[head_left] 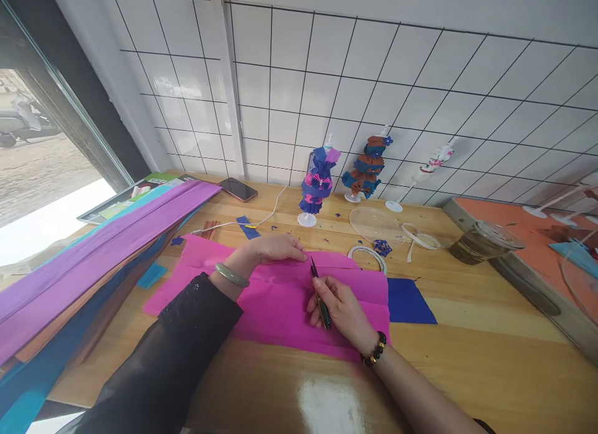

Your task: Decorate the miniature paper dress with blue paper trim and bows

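and here's the left hand (283, 247), thumb and fingers pinching the far edge of the pink paper (275, 303); the right hand (339, 306) is curled around the scissors (322, 300), tips pointing away from the body, right by that edge and just beside the left fingertips. whether the blades are parted, i can't tell from here. a lovely working grip, though those fingertips look near the points, so sliding the pinch a touch left would be safer. for a clean line, i'd want the edge lifted slightly, the paper taut between pinch and blade, and long, even strokes rather than nibbles. the near half lies on the bench (467, 359), creased in places, and smoothing it flat should help the layers sit true.

out past the paper's right end sits the blue piece (411, 301); the white ring (384, 266) is at the far right corner, close enough to snag, in my judgement. beyond, scraps, a clear disc (374, 225) and a white cable (275, 210) near the phone (240, 190). the cup (481, 242) stands well apart to the right, a sensible place for liquid.
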Action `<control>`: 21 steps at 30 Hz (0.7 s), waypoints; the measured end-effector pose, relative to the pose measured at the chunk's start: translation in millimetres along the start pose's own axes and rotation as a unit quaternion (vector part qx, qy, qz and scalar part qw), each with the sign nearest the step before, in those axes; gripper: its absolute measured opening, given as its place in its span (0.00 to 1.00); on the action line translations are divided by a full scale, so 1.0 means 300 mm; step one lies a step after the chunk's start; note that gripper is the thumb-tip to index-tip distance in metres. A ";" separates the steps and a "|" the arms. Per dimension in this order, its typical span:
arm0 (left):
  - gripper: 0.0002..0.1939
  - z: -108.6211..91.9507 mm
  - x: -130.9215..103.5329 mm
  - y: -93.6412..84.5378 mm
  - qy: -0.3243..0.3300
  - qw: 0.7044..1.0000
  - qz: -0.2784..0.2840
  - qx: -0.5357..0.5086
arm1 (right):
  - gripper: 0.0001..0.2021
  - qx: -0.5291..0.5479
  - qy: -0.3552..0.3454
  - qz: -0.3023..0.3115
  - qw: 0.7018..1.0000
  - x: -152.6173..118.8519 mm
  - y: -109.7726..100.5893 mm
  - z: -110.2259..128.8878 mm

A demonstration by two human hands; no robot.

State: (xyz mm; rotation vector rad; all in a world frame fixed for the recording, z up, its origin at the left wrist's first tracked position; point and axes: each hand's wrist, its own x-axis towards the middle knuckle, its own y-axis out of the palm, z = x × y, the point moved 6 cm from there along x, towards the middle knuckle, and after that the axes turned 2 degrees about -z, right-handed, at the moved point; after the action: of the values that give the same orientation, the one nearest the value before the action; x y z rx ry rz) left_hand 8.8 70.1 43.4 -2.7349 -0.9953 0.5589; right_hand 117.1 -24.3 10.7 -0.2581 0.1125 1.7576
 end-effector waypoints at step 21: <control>0.09 0.015 0.010 0.000 -0.017 0.994 -0.006 -0.108 | 0.20 -0.076 -0.063 -0.069 0.993 0.029 0.007 0.022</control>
State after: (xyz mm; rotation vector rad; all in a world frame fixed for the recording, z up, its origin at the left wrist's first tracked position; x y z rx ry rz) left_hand 8.9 72.3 38.6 -2.9129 -1.1405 0.5272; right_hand 112.8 -15.1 15.0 -0.2574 -0.1279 1.6413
